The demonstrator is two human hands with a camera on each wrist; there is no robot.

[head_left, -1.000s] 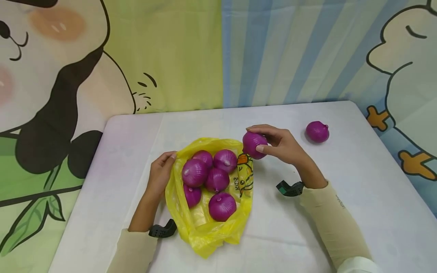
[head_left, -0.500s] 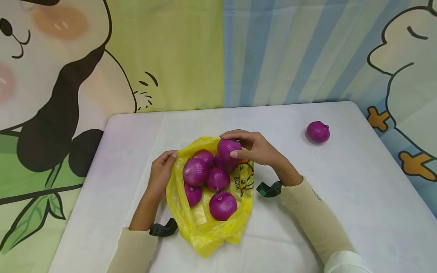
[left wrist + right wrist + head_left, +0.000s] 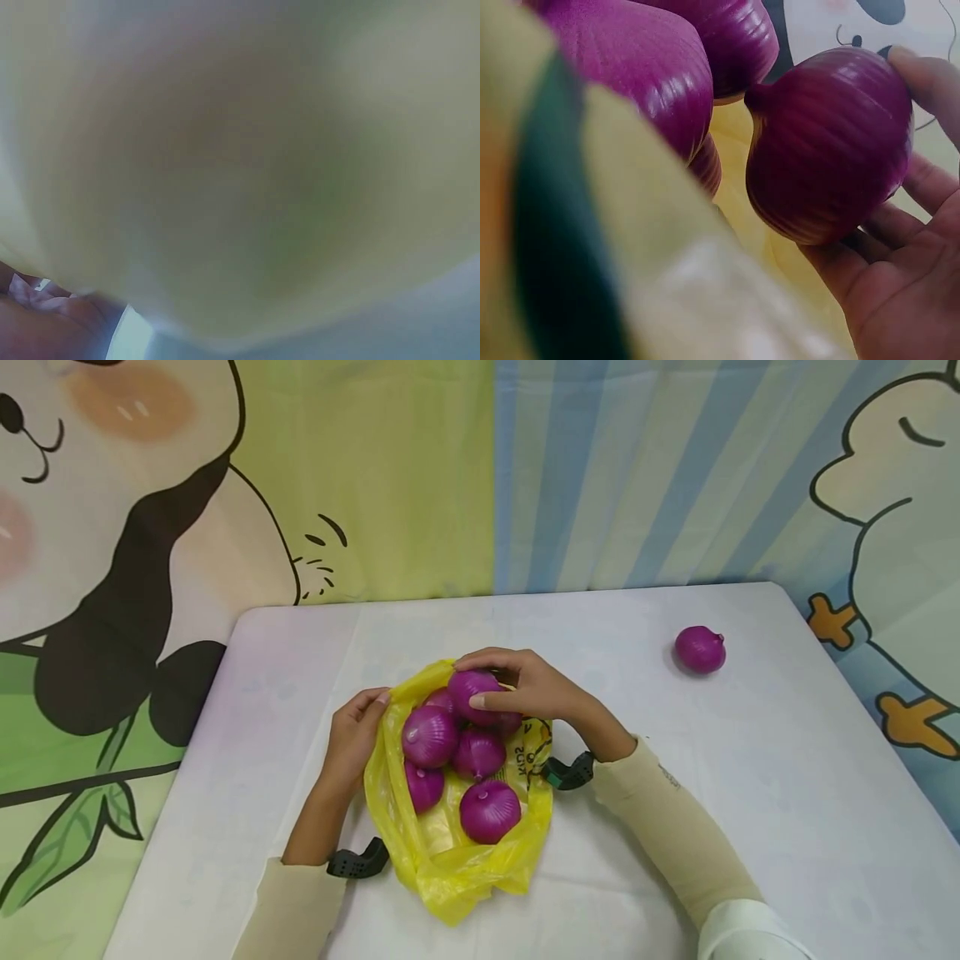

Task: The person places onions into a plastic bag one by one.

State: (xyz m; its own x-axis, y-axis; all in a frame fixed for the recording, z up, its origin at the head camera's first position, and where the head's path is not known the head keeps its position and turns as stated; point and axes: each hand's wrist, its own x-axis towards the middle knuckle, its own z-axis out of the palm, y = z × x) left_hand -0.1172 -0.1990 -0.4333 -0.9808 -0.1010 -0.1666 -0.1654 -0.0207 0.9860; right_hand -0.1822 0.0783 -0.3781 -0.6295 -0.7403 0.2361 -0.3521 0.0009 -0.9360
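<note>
A yellow plastic bag (image 3: 442,877) lies with its mouth spread on the table, several purple onions (image 3: 490,812) inside. My left hand (image 3: 354,735) pinches the bag's left rim between thumb and fingers. Over the bag's upper part my right hand (image 3: 536,689) grips another onion (image 3: 474,693), thumb on the near side and fingers round the far side. That held onion (image 3: 829,146) fills the middle of the right wrist view, beside other onions in the bag. Blurred yellow film covers most of the left wrist view, with part of the left hand (image 3: 52,322) at the lower left.
One more onion (image 3: 700,650) sits alone at the table's far right. The white table (image 3: 615,877) ends at a cloth backdrop (image 3: 390,485) printed with cartoon animals. A black wrist device (image 3: 570,772) on the right arm overlaps the bag's right edge.
My right hand has carried the onion leftward from beside the bag to over the onions inside it. The left hand keeps its hold on the rim.
</note>
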